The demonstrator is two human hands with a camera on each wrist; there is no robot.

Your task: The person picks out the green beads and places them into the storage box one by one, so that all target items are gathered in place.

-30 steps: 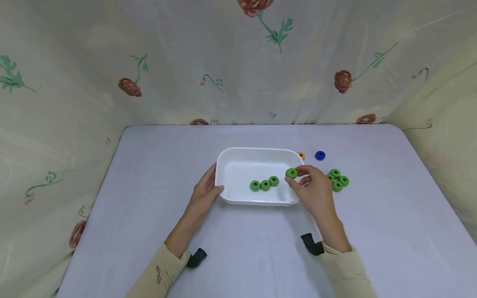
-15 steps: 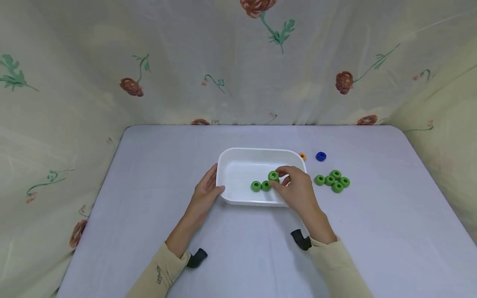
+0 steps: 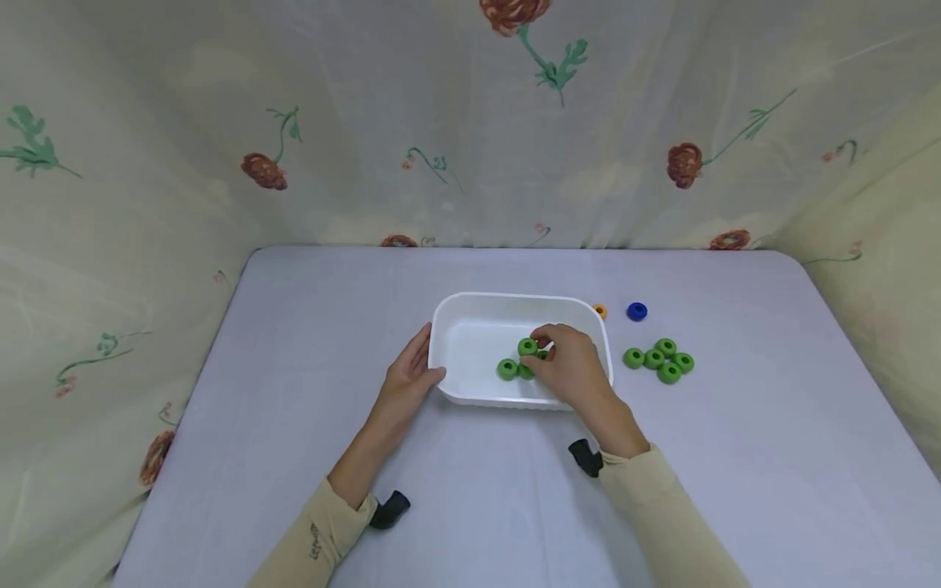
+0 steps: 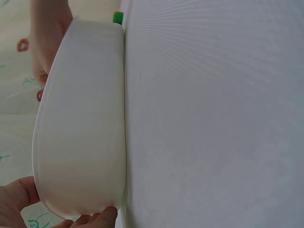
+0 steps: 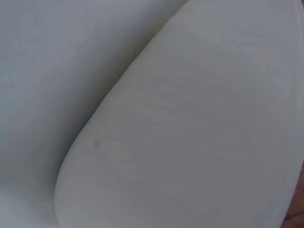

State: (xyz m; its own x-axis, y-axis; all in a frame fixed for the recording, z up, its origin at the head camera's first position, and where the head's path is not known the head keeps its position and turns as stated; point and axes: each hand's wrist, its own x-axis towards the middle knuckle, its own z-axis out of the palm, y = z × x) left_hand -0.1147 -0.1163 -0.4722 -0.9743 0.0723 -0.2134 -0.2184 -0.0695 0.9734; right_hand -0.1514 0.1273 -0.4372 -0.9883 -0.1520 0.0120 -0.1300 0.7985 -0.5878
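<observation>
In soft light, you face pale cloth, creased in places and printed with rusty-red flowers and green leaves, which hangs beyond the far edge and both sides of your pale lilac table with its rounded far corners.

Both forearms aslant, left fingers apart from the thumb, right fingers in a pinch.

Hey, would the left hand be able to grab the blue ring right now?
Probably not easily: the left hand grips the white tray by its left end, and that tray lies between that hand and the blue ring.
</observation>
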